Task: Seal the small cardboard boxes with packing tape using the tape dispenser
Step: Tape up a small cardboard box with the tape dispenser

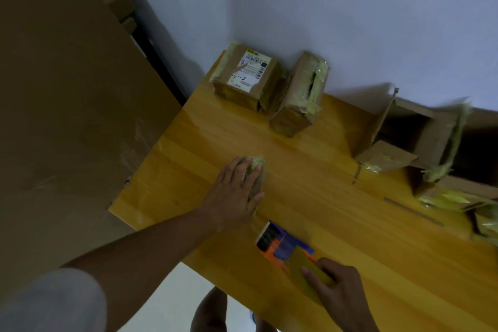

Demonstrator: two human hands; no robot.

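We press our flat left hand (237,191) on a small tape-wrapped cardboard box (256,170); our right hand (336,291) grips the orange-and-blue tape dispenser (283,244).

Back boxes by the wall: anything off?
Yes. The right box is tilted, leaning against the labelled box, with a dark gap along its top seam under wrinkled tape. The labelled one sits flat; its tape is loose at the far edge.

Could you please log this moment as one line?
left hand: pressing small box | right hand: gripping dispenser | table: two taped boxes at wall
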